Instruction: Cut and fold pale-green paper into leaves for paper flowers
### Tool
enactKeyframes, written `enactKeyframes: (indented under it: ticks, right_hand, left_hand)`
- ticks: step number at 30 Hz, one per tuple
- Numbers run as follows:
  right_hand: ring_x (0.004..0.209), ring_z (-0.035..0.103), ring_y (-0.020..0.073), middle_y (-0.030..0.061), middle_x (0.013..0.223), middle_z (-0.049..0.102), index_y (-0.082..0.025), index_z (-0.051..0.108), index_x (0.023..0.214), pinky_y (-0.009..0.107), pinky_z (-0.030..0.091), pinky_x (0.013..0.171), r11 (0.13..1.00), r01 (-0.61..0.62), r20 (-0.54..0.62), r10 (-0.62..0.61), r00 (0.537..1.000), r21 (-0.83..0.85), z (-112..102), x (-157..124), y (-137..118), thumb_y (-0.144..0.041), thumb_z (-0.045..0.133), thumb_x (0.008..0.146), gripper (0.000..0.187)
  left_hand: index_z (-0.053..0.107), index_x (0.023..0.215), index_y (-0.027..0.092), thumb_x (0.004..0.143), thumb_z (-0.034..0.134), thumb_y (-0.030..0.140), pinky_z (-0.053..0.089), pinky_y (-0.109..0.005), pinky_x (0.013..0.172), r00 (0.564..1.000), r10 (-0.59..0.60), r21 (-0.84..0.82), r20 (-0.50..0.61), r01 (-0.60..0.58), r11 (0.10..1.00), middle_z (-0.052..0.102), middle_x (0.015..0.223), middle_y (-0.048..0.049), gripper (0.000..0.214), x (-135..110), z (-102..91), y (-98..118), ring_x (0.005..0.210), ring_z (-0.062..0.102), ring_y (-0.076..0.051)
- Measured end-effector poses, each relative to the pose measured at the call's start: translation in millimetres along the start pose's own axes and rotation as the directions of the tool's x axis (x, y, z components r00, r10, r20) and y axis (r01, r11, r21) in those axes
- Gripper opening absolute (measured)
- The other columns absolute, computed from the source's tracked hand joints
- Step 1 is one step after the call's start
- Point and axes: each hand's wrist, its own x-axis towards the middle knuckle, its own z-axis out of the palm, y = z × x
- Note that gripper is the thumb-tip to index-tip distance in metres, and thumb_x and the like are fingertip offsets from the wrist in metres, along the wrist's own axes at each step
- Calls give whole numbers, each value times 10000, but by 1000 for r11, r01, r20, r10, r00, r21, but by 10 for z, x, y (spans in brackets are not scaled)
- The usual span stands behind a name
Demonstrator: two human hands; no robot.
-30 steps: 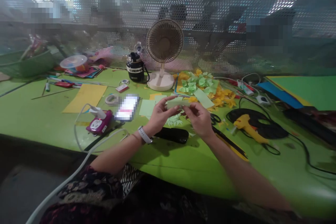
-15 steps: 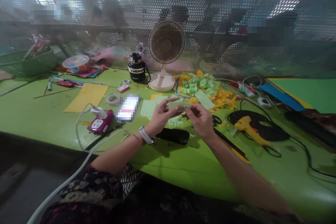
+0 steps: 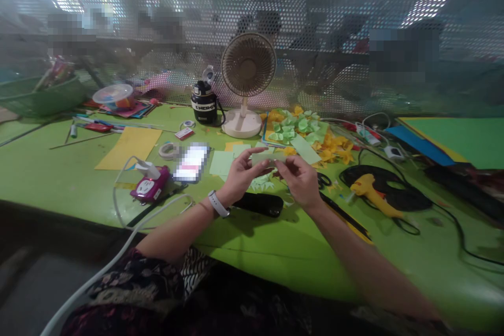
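Note:
Between my two hands is a small piece of pale green paper (image 3: 268, 157), raised over the table. My left hand (image 3: 242, 174) pinches its left end, and a watch with a light band circles that wrist. The fingers of my right hand (image 3: 300, 181) close on the paper's right end. Under my hands lie green paper cut-outs (image 3: 262, 182) and a dark, long object (image 3: 260, 204), which looks like a stapler or case. Scissors (image 3: 323, 180) rest just right of my right hand. Flat green paper (image 3: 221, 163) lies behind my left hand.
A fan (image 3: 249, 71) and a black bottle (image 3: 205, 105) stand at the back. Green and yellow paper flowers (image 3: 301, 125) are heaped beyond my right hand. A yellow glue gun (image 3: 374, 194) lies right; a purple power socket (image 3: 148, 187) and its white cable (image 3: 129, 244) lie left.
The whole view has shifted very slightly. Both hands keep nearly the same pose, still pinching the green paper.

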Motion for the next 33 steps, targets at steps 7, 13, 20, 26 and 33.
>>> enactKeyframes:
  ticks: [7, 13, 20, 26, 33]
  right_hand:
    - [573, 626, 147, -18, 632, 628, -203, 616, 768, 255, 486, 535, 1000, -6, -9, 6, 1000, -6, 5, -2, -56, -484, 728, 783, 303]
    - [586, 639, 156, -17, 638, 629, -207, 612, 775, 262, 496, 544, 1000, -16, -4, 16, 1000, 5, 8, -6, -59, -485, 739, 774, 306]
    - [594, 633, 153, -13, 660, 635, -207, 620, 784, 266, 505, 547, 1000, -14, 2, 14, 1000, 6, 1, -5, -25, -478, 729, 790, 291]
    - [569, 603, 120, -29, 666, 608, -205, 588, 807, 246, 499, 545, 999, -15, -21, 16, 1000, 34, 30, -14, -32, -471, 748, 773, 313]
    - [534, 578, 116, -41, 677, 588, -222, 523, 830, 256, 512, 507, 988, -94, -32, 99, 995, 125, 38, 20, -96, -560, 782, 687, 449]
  left_hand:
    - [628, 1116, 176, 721, 817, 307, 585, -362, 892, 1000, -7, -2, -1, 7, 1000, 726, 803, -2, 457, -8, 17, 18, 752, 700, -116]
    - [622, 1138, 185, 739, 802, 316, 576, -383, 911, 1000, -3, 23, 3, 3, 1000, 717, 788, 6, 456, -14, 4, 6, 763, 701, -123]
    - [624, 1134, 187, 739, 801, 329, 569, -406, 930, 1000, 5, 31, 12, -5, 1000, 708, 759, 17, 456, -12, 1, 4, 761, 702, -126]
    - [622, 1112, 166, 701, 829, 344, 578, -391, 909, 1000, 12, 0, -13, -12, 1000, 716, 772, 6, 493, -13, 31, 8, 767, 704, -129]
    - [615, 1120, 171, 699, 832, 344, 595, -356, 856, 998, 9, 16, -61, -8, 1000, 703, 768, 13, 505, -16, 25, 10, 739, 686, -113]
